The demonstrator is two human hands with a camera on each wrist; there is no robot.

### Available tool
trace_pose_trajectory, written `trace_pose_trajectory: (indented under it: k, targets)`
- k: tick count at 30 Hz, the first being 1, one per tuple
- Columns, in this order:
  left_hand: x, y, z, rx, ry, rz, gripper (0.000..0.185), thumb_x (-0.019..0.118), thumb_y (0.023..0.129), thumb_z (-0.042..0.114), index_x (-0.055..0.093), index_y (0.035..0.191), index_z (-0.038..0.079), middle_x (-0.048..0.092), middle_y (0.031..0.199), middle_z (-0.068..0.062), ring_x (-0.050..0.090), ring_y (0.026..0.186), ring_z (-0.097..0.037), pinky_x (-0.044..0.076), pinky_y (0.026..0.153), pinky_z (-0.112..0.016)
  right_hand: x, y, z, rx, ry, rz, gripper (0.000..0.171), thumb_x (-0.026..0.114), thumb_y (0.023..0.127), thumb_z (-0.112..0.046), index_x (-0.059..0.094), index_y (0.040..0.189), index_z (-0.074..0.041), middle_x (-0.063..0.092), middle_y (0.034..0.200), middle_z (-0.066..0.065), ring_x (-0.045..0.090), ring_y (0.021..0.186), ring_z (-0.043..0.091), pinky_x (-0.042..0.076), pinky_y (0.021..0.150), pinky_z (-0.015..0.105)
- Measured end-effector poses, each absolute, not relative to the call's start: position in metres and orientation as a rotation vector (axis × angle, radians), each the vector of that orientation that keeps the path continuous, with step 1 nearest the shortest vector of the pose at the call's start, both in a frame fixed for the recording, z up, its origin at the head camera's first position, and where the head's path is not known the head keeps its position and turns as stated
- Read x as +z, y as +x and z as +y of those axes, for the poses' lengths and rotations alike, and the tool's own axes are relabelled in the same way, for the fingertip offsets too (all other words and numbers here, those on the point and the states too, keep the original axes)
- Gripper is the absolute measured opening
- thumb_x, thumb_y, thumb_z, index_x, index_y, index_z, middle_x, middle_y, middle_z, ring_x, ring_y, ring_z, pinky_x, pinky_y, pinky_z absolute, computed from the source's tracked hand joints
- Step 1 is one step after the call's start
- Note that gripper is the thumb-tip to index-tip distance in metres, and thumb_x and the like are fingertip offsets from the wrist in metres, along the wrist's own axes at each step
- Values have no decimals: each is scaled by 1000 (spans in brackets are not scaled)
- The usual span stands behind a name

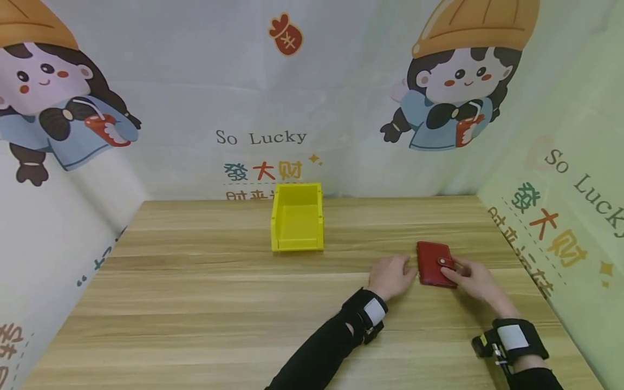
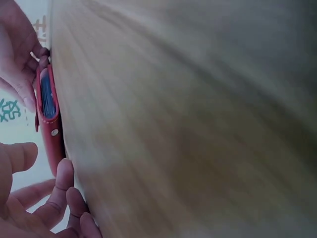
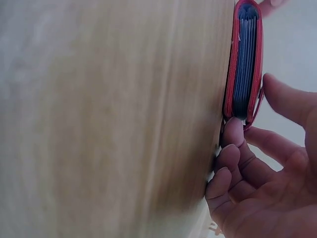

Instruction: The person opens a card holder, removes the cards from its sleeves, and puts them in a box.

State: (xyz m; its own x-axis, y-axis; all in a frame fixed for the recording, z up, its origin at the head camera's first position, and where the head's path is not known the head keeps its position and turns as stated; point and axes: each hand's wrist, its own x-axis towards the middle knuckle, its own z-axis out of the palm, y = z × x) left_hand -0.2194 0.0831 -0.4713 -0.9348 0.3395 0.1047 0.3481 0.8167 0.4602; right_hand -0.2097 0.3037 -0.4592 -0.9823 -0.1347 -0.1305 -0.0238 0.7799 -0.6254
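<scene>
A small red wallet with a snap strap lies flat on the wooden table, right of centre. My left hand rests on the table with its fingertips against the wallet's left edge and its thumb off it. My right hand holds the wallet's right side: the thumb lies at the strap and a fingertip sits under the edge. The wrist views show the wallet edge-on, with grey card sleeves inside.
An open-topped yellow plastic bin stands near the table's back edge, left of the wallet. Printed cartoon backdrop sheets wall the table at the back, left and right. Bare wood lies to the left and front.
</scene>
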Motion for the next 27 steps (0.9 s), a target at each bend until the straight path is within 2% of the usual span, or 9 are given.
trace_pose_trajectory:
  k: [4, 8, 10, 16, 20, 22, 27]
  targets:
    - [-474, -219, 92, -700, -558, -2979, 23, 65, 102, 32, 78, 115, 18, 62, 74, 6, 58, 71, -9, 36, 60, -21, -459, -208, 302, -967, -119, 2806, 61, 62, 105, -22, 44, 145, 21, 70, 90, 20, 57, 74, 18, 45, 65, 31]
    - [-475, -218, 100, -666, -538, -2992, 24, 65, 102, 35, 77, 118, 21, 63, 75, 9, 63, 77, -8, 40, 66, -22, -459, -206, 299, -967, -117, 2822, 59, 67, 102, -20, 48, 142, 20, 70, 88, 19, 57, 73, 18, 44, 64, 31]
    - [-475, -217, 101, -668, -522, -2993, 26, 67, 102, 35, 76, 121, 20, 62, 74, 10, 62, 75, -7, 40, 66, -21, -459, -205, 297, -979, -133, 2836, 58, 69, 101, -19, 51, 139, 20, 71, 87, 18, 55, 72, 17, 43, 63, 29]
    - [-474, -218, 98, -702, -541, -3007, 18, 70, 101, 31, 73, 109, 15, 61, 71, 8, 59, 68, -6, 35, 58, -19, -463, -204, 292, -1035, -163, 2837, 54, 72, 98, -13, 54, 134, 24, 66, 74, 7, 49, 62, 12, 39, 57, 26]
    - [-471, -219, 93, -762, -596, -3030, 17, 70, 101, 28, 70, 108, 13, 64, 74, 7, 59, 69, -6, 37, 61, -19, -463, -203, 292, -1048, -160, 2821, 51, 72, 99, -11, 55, 133, 22, 66, 72, 5, 49, 61, 13, 39, 56, 26]
    - [-470, -219, 91, -806, -614, -3044, 20, 71, 101, 26, 69, 113, 11, 64, 75, 6, 57, 69, -7, 37, 62, -19, -461, -202, 291, -1054, -151, 2810, 49, 71, 99, -11, 57, 133, 21, 67, 72, 7, 50, 63, 13, 39, 57, 26]
    - [-466, -216, 82, -890, -672, -3079, 41, 71, 101, 22, 62, 138, 6, 62, 77, 3, 53, 67, -7, 38, 62, -20, -458, -198, 284, -1065, -135, 2785, 49, 73, 98, -11, 58, 132, 21, 74, 79, 15, 53, 67, 15, 41, 59, 26]
